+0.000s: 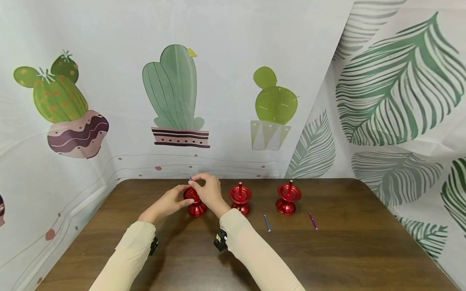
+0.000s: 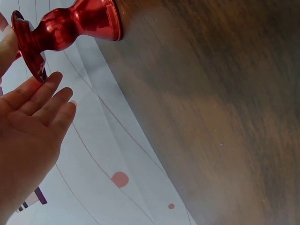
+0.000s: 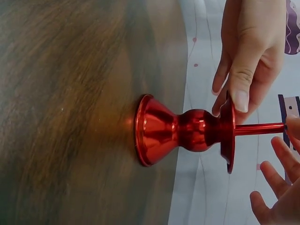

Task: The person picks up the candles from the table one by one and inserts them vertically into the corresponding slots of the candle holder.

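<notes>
My left hand (image 1: 165, 205) grips the dish rim of a shiny red candle holder (image 3: 157, 131) that stands upright on the table. In the right wrist view, its thumb lies on top of the dish while other fingers are beneath. My right hand (image 1: 210, 193) is at the top of the holder's thin red post (image 3: 258, 129), thumb and forefinger pinched together. A bit of a thin blue candle-like stick (image 1: 190, 178) shows at these fingertips in the head view; most of it is hidden.
Two matching red holders, one in the middle (image 1: 240, 195) and one farther right (image 1: 289, 194), stand along the back. A blue stick (image 1: 267, 223) and a purple stick (image 1: 313, 221) lie in front of them on the brown table (image 1: 327, 258). A printed cloth (image 1: 225, 81) hangs behind.
</notes>
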Action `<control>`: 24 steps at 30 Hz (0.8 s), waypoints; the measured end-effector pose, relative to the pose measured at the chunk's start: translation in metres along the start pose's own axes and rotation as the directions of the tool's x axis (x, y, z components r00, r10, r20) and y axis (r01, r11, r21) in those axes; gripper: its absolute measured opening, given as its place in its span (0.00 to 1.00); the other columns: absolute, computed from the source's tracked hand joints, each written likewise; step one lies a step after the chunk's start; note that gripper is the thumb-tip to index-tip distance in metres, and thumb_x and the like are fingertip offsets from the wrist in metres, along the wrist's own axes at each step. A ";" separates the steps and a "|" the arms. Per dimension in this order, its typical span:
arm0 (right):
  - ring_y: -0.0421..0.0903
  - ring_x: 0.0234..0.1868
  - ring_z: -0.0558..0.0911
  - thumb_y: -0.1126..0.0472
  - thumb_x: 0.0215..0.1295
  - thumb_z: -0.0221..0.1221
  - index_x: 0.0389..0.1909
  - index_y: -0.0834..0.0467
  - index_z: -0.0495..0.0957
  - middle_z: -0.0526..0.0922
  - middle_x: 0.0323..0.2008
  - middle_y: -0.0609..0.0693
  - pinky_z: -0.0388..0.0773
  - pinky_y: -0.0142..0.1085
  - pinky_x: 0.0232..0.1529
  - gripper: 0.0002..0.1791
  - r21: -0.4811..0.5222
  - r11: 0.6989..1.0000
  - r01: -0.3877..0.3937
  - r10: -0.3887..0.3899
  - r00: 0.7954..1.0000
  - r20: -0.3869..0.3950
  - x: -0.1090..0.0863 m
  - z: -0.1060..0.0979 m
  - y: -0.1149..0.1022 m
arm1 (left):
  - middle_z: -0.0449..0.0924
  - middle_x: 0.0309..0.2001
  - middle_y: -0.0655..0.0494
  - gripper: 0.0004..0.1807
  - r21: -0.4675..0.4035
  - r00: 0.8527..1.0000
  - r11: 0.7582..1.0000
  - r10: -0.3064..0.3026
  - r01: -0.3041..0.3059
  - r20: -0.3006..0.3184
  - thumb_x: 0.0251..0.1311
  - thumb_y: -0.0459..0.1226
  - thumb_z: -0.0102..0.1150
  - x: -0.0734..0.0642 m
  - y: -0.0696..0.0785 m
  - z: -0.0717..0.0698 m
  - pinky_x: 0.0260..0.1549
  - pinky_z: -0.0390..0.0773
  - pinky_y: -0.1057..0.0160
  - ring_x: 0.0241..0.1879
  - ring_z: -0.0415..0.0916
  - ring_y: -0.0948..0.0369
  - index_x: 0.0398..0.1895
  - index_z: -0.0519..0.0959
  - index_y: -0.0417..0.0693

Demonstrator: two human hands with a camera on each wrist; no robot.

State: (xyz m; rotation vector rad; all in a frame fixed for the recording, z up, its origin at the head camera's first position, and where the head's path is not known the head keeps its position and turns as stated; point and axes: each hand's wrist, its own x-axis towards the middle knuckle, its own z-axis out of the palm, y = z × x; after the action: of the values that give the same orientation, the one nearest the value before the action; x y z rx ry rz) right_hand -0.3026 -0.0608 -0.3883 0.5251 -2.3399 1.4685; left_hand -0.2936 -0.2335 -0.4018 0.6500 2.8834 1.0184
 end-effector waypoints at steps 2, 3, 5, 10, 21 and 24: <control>0.48 0.53 0.79 0.57 0.61 0.65 0.37 0.56 0.87 0.85 0.45 0.49 0.72 0.45 0.58 0.07 0.012 1.000 0.004 -0.004 1.000 -0.004 0.000 0.000 0.001 | 0.65 0.64 0.33 0.34 0.003 1.000 1.000 -0.003 0.003 -0.001 0.64 0.42 0.60 0.000 0.000 0.000 0.61 0.61 0.37 0.65 0.61 0.38 0.66 0.63 0.29; 0.47 0.53 0.80 0.57 0.61 0.66 0.37 0.55 0.87 0.85 0.45 0.49 0.72 0.44 0.58 0.07 0.020 1.000 0.004 -0.004 1.000 -0.005 0.001 0.001 0.002 | 0.65 0.64 0.33 0.34 0.006 1.000 1.000 -0.003 0.003 -0.001 0.64 0.42 0.60 0.000 0.000 0.000 0.61 0.61 0.37 0.65 0.61 0.38 0.66 0.63 0.29; 0.47 0.52 0.80 0.57 0.60 0.66 0.37 0.56 0.88 0.85 0.44 0.49 0.74 0.42 0.56 0.07 0.048 0.999 -0.001 0.001 1.000 -0.010 0.001 0.001 0.003 | 0.65 0.64 0.32 0.34 0.006 1.000 1.000 0.000 0.000 -0.002 0.64 0.42 0.60 0.000 0.001 0.000 0.61 0.61 0.37 0.65 0.61 0.38 0.66 0.63 0.29; 0.46 0.51 0.81 0.56 0.60 0.66 0.37 0.56 0.88 0.86 0.44 0.49 0.76 0.41 0.55 0.09 0.080 0.996 -0.044 0.046 0.999 -0.020 0.000 0.001 0.005 | 0.64 0.65 0.32 0.34 -0.008 1.000 1.000 -0.007 0.007 0.000 0.64 0.42 0.60 0.000 0.000 0.001 0.61 0.61 0.37 0.65 0.61 0.38 0.67 0.63 0.30; 0.47 0.53 0.80 0.60 0.62 0.65 0.46 0.57 0.85 0.85 0.46 0.49 0.75 0.41 0.55 0.12 -0.018 1.000 -0.021 0.022 0.998 0.052 -0.006 -0.007 0.002 | 0.61 0.65 0.29 0.35 -0.026 1.000 1.000 -0.004 0.004 -0.001 0.65 0.40 0.59 -0.001 0.005 0.000 0.62 0.59 0.37 0.65 0.59 0.37 0.67 0.59 0.26; 0.49 0.54 0.79 0.61 0.63 0.64 0.50 0.60 0.82 0.85 0.46 0.52 0.74 0.43 0.56 0.16 -0.026 1.000 -0.003 0.005 0.995 0.095 -0.007 -0.013 -0.001 | 0.62 0.64 0.29 0.35 0.006 0.998 1.000 -0.008 0.008 -0.055 0.65 0.40 0.59 -0.004 0.008 -0.001 0.61 0.61 0.37 0.65 0.60 0.36 0.67 0.59 0.26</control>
State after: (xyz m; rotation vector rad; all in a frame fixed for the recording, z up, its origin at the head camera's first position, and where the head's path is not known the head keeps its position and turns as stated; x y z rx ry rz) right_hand -0.2950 -0.0483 -0.3855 0.5959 -2.4302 1.4432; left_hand -0.2872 -0.2301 -0.3973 0.6200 2.9346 1.0432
